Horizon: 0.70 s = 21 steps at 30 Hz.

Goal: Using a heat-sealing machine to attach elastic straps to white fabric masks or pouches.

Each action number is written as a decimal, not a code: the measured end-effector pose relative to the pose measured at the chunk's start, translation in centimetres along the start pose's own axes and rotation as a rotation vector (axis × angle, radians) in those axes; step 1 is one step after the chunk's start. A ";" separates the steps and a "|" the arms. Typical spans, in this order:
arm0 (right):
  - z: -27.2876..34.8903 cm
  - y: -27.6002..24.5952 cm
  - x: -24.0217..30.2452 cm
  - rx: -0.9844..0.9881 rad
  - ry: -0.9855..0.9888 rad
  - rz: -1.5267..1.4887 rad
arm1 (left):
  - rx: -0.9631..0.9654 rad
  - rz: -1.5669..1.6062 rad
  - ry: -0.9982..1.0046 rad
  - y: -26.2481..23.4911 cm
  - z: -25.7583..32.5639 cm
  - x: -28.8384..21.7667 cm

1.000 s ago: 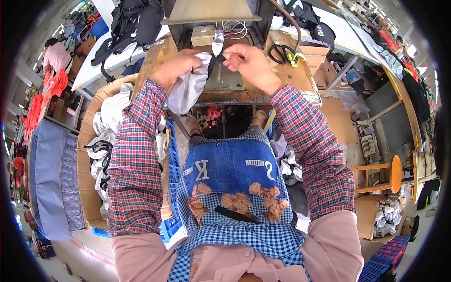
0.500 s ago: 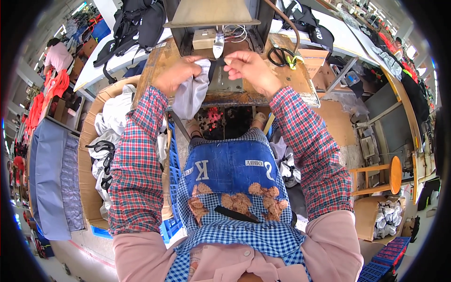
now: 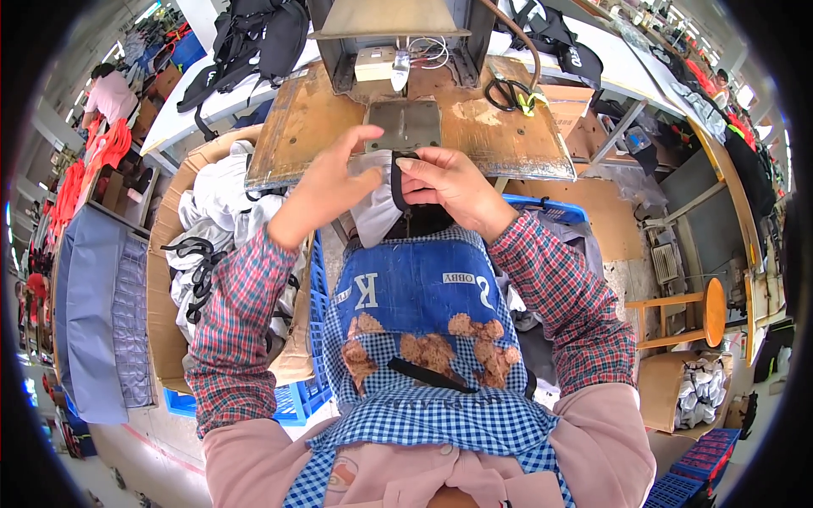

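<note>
Item: narrow black fabric strap (image 3: 395, 179), one, with a pale grey-white cloth piece (image 3: 373, 212), one, attached or lying under it; both sit at the near edge of the worn wooden machine table (image 3: 305, 127), just in front of the square grey metal plate (image 3: 406, 125), seemingly so the work can be lined up before the machine head.

Right hand (image 3: 453, 186): fingers curled, thumb and forefinger pinched on the upper part of the strap, holding it upright and taut.

Left hand (image 3: 326, 182): mostly open, forefinger stretched toward the plate, remaining fingers loosely bent against the pale cloth; whether it truly grips the cloth cannot be told.

Grey box-shaped machine housing (image 3: 389, 34), one, at the far middle of the table, wires showing beneath.

Black-handled scissors (image 3: 506, 91), one pair, far right on the table, within the right hand's reach.

Open cardboard carton (image 3: 165, 237), one, to the left, heaped with grey-white pieces and black straps, apparently stock kept close.

Blue plastic crate (image 3: 292, 402), one seen, near left beside the knees.

Round wooden stool (image 3: 707, 309), one, right.
</note>
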State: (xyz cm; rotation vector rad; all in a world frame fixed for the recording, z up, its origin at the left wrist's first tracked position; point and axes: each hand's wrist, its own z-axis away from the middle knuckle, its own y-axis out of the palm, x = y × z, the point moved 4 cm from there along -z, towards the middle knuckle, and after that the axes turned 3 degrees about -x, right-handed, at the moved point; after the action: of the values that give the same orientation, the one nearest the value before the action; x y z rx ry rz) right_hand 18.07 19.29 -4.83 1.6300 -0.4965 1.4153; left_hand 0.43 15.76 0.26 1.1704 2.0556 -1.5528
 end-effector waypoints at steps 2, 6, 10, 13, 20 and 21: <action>0.4 0.4 -0.3 0.001 0.070 0.068 | -0.064 -0.040 0.075 0.5 1.3 -2.4; 1.2 1.9 0.0 0.089 0.045 0.129 | -0.065 -0.277 0.206 1.9 3.0 -3.6; 1.5 0.7 1.0 0.133 0.059 0.310 | 0.113 -0.081 0.048 0.7 3.0 -2.8; 2.3 0.3 2.4 0.168 0.089 0.317 | 0.240 0.096 -0.033 0.4 2.5 -1.7; 1.5 -0.4 2.7 0.209 0.013 0.361 | 0.284 0.458 -0.084 1.5 1.4 0.1; 1.3 -0.5 2.7 0.216 0.006 0.368 | 0.319 0.504 -0.088 1.7 1.4 0.4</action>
State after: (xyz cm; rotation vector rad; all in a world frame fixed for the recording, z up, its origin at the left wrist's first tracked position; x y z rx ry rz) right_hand 19.92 19.11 -2.45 1.7663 -0.6868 1.7954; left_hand 1.16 14.81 -1.55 1.5499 1.3394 -1.6600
